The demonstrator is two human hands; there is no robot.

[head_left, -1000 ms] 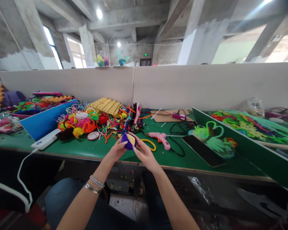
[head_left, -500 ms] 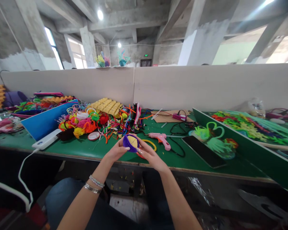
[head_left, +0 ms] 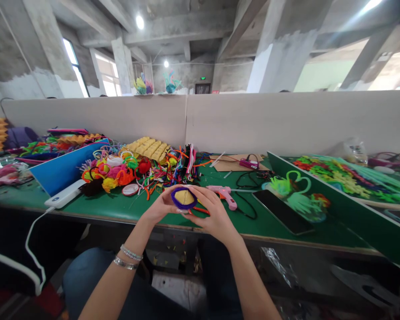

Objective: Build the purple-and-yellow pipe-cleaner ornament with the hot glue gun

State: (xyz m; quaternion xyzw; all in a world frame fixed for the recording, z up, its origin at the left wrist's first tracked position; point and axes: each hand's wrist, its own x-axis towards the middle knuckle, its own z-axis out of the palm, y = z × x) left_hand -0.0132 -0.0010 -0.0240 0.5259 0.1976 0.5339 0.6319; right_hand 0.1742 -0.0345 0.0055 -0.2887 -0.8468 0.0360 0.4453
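Both my hands hold one small craft piece (head_left: 184,198): a yellow core ringed by a purple pipe cleaner. My left hand (head_left: 160,208) grips it from the left with fingers closed on its edge. From the right, my right hand (head_left: 211,215) wraps its fingers over the top and side of the piece. The piece hovers just above the front part of the green table (head_left: 120,206). An orange-red strand shows under the piece, by my right hand.
A heap of colourful pipe cleaners (head_left: 136,166) lies behind my hands. A pink glue gun (head_left: 224,194) and its black cord lie to the right, then a dark phone (head_left: 282,210). A blue board (head_left: 65,166) and white power bank (head_left: 64,194) stand left. A green divider (head_left: 340,200) runs right.
The piece has turned so its yellow face with the purple ring points up. My right hand has closed further over it, and both hands have shifted slightly right.
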